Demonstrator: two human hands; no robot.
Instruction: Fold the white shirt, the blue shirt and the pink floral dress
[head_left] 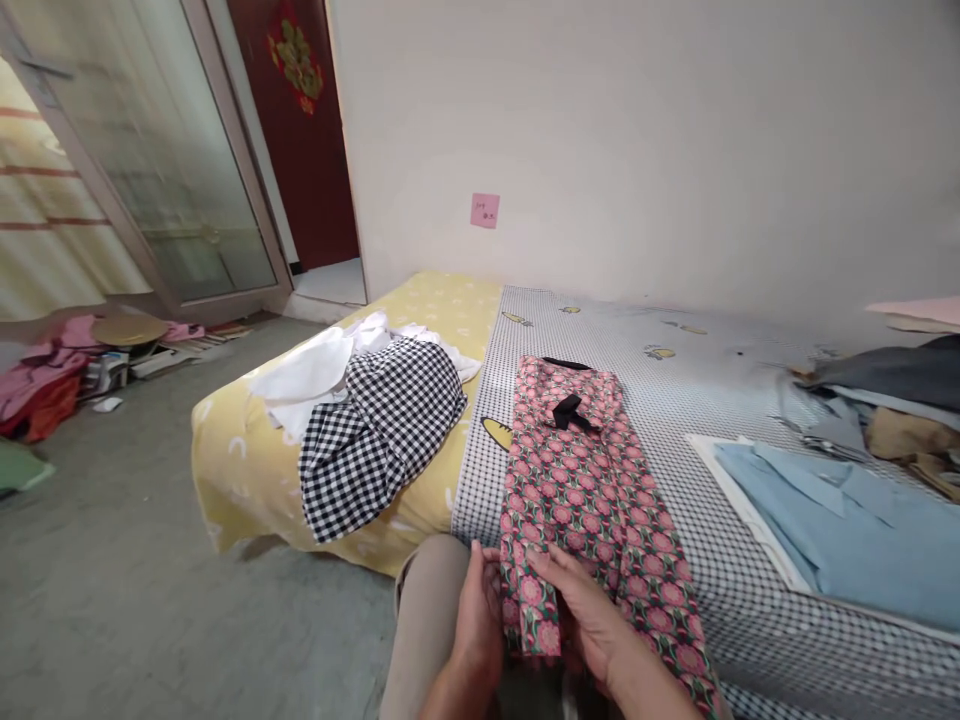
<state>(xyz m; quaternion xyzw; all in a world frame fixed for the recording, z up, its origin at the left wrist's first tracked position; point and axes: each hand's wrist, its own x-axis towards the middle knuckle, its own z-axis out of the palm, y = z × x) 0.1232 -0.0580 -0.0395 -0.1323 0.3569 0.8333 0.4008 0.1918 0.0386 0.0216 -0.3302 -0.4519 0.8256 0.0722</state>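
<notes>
A pink floral garment (570, 470) with a dark ground lies lengthwise on the checked bed sheet, its near end hanging over the bed's front edge. A black tie or bow (571, 412) shows near its far end, and a dark band lines the top edge. At the near end, my left hand (480, 625) is closed at the left edge of a narrow folded strip of the garment, its fingertips partly hidden by the cloth. My right hand (589, 615) grips the same strip from the right, thumb on top and fingers underneath, out of sight.
Left of the garment, a black-and-white gingham cloth (390, 420) and white clothes (307, 370) lie on a yellow sheet (225, 440). To the right are a light blue folded shirt (847, 530) and a clothes pile (907, 390). Bags and books (112, 365) sit on the floor.
</notes>
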